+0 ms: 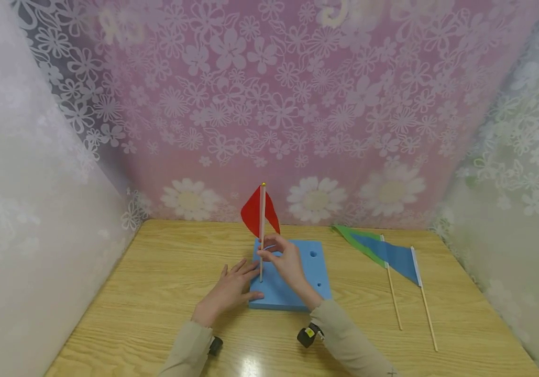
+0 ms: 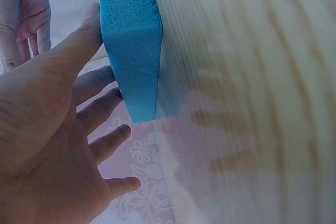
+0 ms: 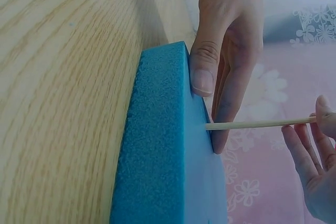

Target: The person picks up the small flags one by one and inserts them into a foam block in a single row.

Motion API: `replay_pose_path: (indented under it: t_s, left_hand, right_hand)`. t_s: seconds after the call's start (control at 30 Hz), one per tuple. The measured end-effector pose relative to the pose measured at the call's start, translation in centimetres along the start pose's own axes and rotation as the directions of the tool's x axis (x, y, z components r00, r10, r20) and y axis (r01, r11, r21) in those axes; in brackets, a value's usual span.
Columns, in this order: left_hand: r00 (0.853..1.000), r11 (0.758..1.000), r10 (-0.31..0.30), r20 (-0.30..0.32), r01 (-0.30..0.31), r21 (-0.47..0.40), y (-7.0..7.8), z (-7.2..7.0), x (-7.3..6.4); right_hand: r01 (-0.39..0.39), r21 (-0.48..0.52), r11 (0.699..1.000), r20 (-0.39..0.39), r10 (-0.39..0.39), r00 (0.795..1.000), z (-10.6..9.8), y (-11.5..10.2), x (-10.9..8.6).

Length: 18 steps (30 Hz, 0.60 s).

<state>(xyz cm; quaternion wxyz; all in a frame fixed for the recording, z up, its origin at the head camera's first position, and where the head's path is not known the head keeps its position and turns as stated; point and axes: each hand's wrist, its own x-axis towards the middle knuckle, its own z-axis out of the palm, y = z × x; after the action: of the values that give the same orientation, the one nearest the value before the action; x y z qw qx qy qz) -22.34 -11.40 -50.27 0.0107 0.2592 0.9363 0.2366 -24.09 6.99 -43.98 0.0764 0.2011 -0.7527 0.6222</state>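
A red flag (image 1: 251, 212) on a thin wooden stick (image 3: 252, 125) stands upright, its lower end at the near left of a blue foam block (image 1: 285, 296). My right hand (image 1: 288, 262) pinches the stick between thumb and fingers, below the cloth. At the block's left edge, my left hand (image 1: 231, 290) presses with thumb and fingers spread along the side and top. In the right wrist view, the stick meets the block's top face beside the left fingers (image 3: 226, 121). The block has two holes showing on its right side, one larger hole (image 1: 314, 254) and one smaller hole (image 1: 318, 285).
On the right of the wooden table (image 1: 156, 293) lie a green flag (image 1: 351, 238) and a blue flag (image 1: 403, 260), overlapping, their sticks pointing toward me. Flower-patterned curtains (image 1: 274, 104) enclose the back and sides. A dark wrist camera (image 1: 307, 336) hangs below my right forearm.
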Motion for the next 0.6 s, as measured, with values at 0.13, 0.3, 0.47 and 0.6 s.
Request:
replay_pose_path:
  t_s: [0.13,0.3,0.47,0.6]
  left_hand:
    - [1.0,1.0,-0.006,0.001,0.006,0.003,-0.1,0.1,0.0]
    - [1.0,1.0,-0.007,0.003,0.007,0.003,0.1,0.0,0.1]
    - [1.0,1.0,-0.016,0.004,0.016,-0.001,0.3,0.0,0.1]
    - [1.0,1.0,-0.023,0.001,0.023,-0.003,0.3,0.0,0.0]
  right_hand:
    - [-0.017,0.005,1.0,-0.018,0.017,1.0,0.2,1.5,0.3]
    - [-0.024,0.011,1.0,-0.039,0.025,0.999,-0.4,3.5,0.5]
    - [-0.002,0.024,1.0,-0.049,0.003,0.999,-3.2,4.1,0.0]
    - [0.004,0.041,0.999,-0.113,0.001,0.994,-6.7,4.9,-0.5]
